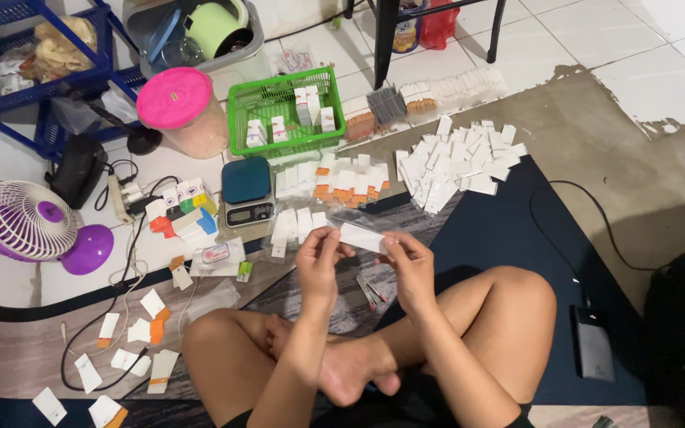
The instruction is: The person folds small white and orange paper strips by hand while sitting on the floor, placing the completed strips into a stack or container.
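floor (660, 71): white tile at top, bare grey patch at right. dark blue mat (501, 230) spread over it, patterned rug (17, 349) at left. on tile: purple fan (29, 222), pink-lidded jar (180, 111), green basket (283, 111), blue digital scale (247, 190), power strip (120, 198). heap of flat white cartons (457, 162) straddles mat edge. loose cartons (132, 357) scattered on rug. black power bank (592, 341) on mat, cable attached.

The person's forearms were bare, with no sleeves reaching the wrists. The left hand (316, 257) and right hand (411, 265) wore no gloves, rings or watch. The legs and feet were bare too, with dark shorts at the hips.
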